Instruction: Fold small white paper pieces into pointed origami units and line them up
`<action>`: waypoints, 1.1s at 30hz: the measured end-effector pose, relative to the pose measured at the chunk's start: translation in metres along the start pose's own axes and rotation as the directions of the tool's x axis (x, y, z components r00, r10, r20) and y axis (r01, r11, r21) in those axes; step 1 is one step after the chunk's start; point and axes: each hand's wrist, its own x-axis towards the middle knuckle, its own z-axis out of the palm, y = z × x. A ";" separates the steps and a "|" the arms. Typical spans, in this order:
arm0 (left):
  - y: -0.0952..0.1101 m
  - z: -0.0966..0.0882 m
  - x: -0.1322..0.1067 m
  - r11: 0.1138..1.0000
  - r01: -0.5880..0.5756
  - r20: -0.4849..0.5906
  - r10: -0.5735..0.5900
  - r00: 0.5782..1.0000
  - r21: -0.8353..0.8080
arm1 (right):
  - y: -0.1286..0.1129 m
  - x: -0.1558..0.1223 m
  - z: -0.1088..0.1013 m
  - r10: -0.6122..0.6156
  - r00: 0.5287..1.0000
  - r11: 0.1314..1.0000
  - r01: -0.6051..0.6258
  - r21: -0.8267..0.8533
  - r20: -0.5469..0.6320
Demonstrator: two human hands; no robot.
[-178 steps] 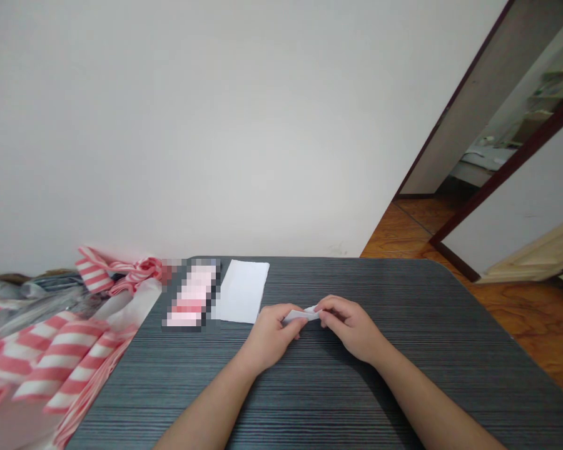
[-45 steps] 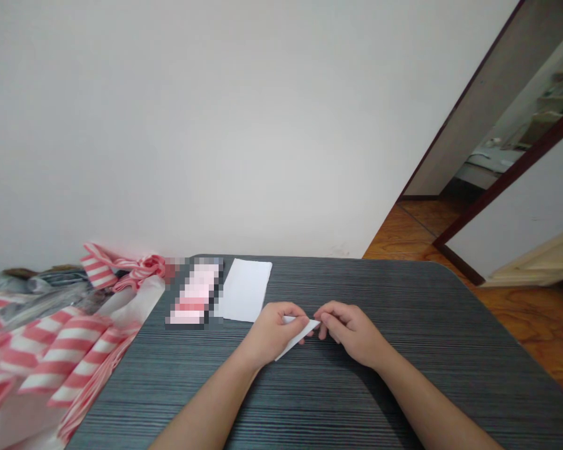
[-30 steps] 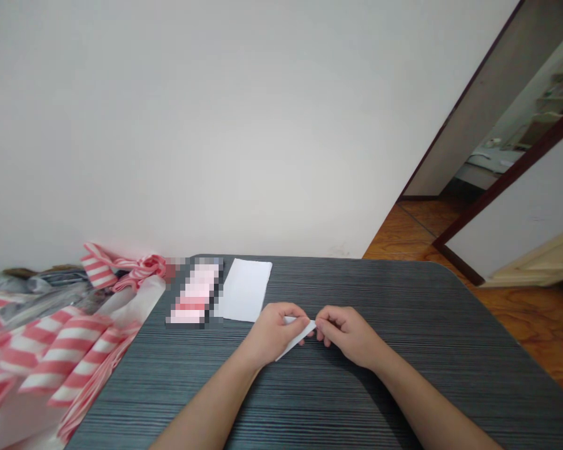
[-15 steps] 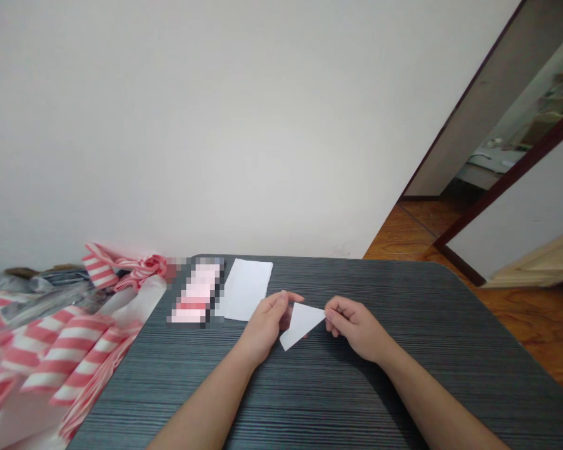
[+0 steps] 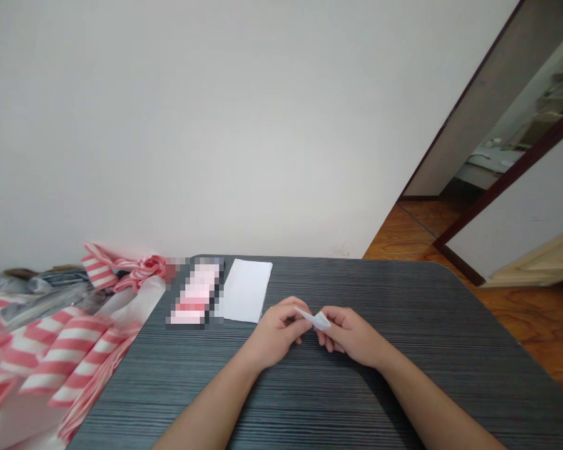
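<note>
A small folded piece of white paper is held between my two hands, above the dark table. My left hand pinches its left end with thumb and fingers. On the other side, my right hand grips the right end, its fingers curled beneath. The paper is seen nearly edge-on, with a bent flap at its right, and the fingers cover part of it. Beyond my left hand lies a stack of white paper sheets on the table.
Left of the stack lies a flat rectangular thing, blurred out by pixelation. Red-and-white striped cloth is heaped beyond the table's left edge. A pale wall rises behind the table, and wooden floor shows at the right.
The white paper has turned from a broad triangle facing me to a narrow, nearly edge-on shape with a bent flap. My hands have come closer together.
</note>
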 end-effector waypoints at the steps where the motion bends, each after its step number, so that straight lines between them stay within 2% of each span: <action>1: -0.001 0.000 0.000 1.000 0.005 -0.014 -0.005 1.000 0.021 | 0.000 0.000 0.000 -0.009 1.000 1.000 0.009 -0.025 0.005; 3: -0.004 -0.001 0.000 0.998 0.024 -0.047 -0.021 0.999 0.065 | 0.001 0.000 0.000 -0.023 1.000 0.998 0.022 -0.060 -0.021; 7: -0.008 -0.004 0.000 0.985 0.076 -0.103 -0.060 0.993 0.156 | 0.008 0.004 -0.006 -0.089 0.983 0.996 0.084 -0.038 -0.163; 9: -0.007 -0.005 0.000 0.977 0.066 -0.116 -0.043 0.992 0.202 | 0.013 0.006 -0.010 -0.133 0.959 0.990 0.139 0.005 -0.251; 12: -0.005 -0.006 -0.001 0.970 0.032 -0.105 -0.007 0.994 0.243 | 0.018 0.008 -0.012 -0.142 0.940 0.985 0.167 0.054 -0.310; 20: -0.002 -0.005 -0.001 0.962 -0.025 -0.070 0.046 0.997 0.270 | 0.017 0.006 -0.006 -0.130 0.948 0.986 0.154 0.060 -0.291; 24: -0.002 -0.005 -0.001 0.961 -0.031 -0.067 0.052 0.996 0.275 | 0.018 0.006 -0.007 -0.153 0.948 0.987 0.163 0.013 -0.281; 29: 0.000 -0.005 0.000 0.954 -0.054 -0.061 0.075 0.995 0.296 | 0.016 0.006 -0.010 -0.310 0.901 0.947 0.264 -0.184 -0.305; 33: 0.000 -0.005 0.001 0.945 -0.079 -0.042 0.098 0.994 0.317 | 0.014 0.005 -0.013 -0.369 0.886 0.896 0.259 -0.362 -0.281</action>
